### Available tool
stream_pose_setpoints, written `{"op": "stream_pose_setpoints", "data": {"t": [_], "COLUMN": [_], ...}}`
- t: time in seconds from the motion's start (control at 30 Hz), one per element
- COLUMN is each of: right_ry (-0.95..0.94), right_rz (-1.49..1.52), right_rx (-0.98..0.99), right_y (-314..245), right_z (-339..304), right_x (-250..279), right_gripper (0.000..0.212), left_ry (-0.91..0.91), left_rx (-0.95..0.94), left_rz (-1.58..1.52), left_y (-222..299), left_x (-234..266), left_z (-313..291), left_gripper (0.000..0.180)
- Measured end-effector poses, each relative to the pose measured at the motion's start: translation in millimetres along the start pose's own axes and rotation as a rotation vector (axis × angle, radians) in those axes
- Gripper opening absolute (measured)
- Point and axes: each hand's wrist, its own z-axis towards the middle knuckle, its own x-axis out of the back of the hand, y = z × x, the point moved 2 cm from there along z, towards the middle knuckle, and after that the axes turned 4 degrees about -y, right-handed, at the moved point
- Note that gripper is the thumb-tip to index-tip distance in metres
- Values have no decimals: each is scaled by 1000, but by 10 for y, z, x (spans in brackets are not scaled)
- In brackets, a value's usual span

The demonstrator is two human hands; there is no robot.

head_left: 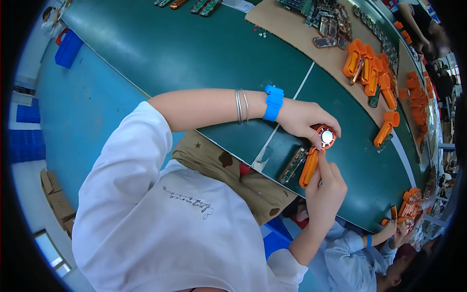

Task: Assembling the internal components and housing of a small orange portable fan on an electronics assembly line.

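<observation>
My left hand [307, 120], a blue strap on its wrist, is closed round the round head of an orange plastic housing [309, 168]. A bright white disc [327, 137] shows in the head, inside an orange ring. My right hand [327, 187] is closed, thumb and fingertips pinching the housing just below the head; any small part between them is hidden. The handle of the housing points toward me, low over the green table. Beside it on the left a narrow green circuit board [293, 165] lies near the table edge.
Brown cardboard [287, 27] on the green table [194, 53] bears a pile of circuit boards [331, 22] and orange housings [372, 68]. One more housing [386, 127] lies apart at right. A co-worker [355, 258] handles orange parts at lower right. A blue bin [69, 48] stands far left.
</observation>
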Motion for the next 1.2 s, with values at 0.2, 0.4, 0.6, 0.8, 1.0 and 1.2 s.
{"op": "stream_pose_setpoints", "data": {"t": [0.2,0.4,0.6,0.8,1.0,1.2], "right_ry": [-51,-81,-128,-191,-200,-291], "right_rz": [-181,-191,-156,-79,-212,-137], "right_rx": [55,79,102,-9,-75,-92], "right_y": [19,70,41,9,-46,-58], "right_z": [-15,-57,-68,-54,-120,-24], "right_x": [-1,28,65,90,50,116], "right_gripper": [38,42,46,51,51,49], "left_ry": [-54,-45,-59,-67,-54,-45], "left_rx": [2,-40,-28,-52,-90,-98], "left_rz": [3,12,9,38,70,77], "left_y": [10,-24,14,16,56,27], "left_x": [-10,-75,-69,-63,-71,-79], "left_z": [65,87,80,70,95,65], "left_gripper": [39,36,36,37,37,37]}}
